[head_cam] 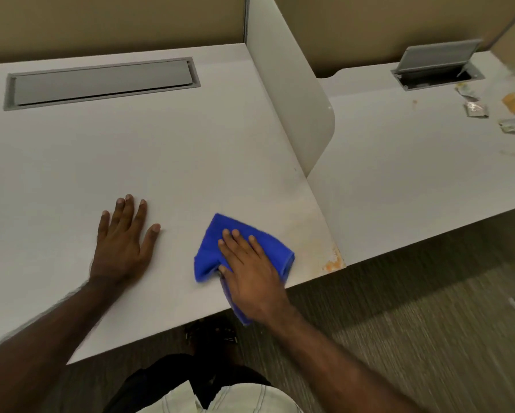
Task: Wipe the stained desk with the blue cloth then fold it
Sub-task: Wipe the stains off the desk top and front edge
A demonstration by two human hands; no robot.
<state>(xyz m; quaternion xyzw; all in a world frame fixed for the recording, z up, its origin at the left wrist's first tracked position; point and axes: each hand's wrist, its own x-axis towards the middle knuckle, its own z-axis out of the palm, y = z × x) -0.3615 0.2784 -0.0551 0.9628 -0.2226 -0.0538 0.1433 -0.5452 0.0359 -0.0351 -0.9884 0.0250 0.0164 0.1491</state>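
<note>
Cloth (211, 248) (blue, bunched) is lying near front-right corner of desk (166, 150), one end hanging over the front edge. R hand (250, 272) is pressing flat on it, fingers spread w/ thumb pinching a fold. L hand (122, 242) is resting palm-down, grip released, on bare desk. Orange stain (329, 257) is sitting just right of cloth.

The counter (166, 150) is a smooth, matt pale laminate marred by a rough orange-yellow stain (329, 254) at its near right corner, the blue cloth (211, 248) looks soft and fuzzy, the cable hatch (101, 83) is matt grey metal or plastic, and the floor (399, 338) is ribbed carpet.
</note>
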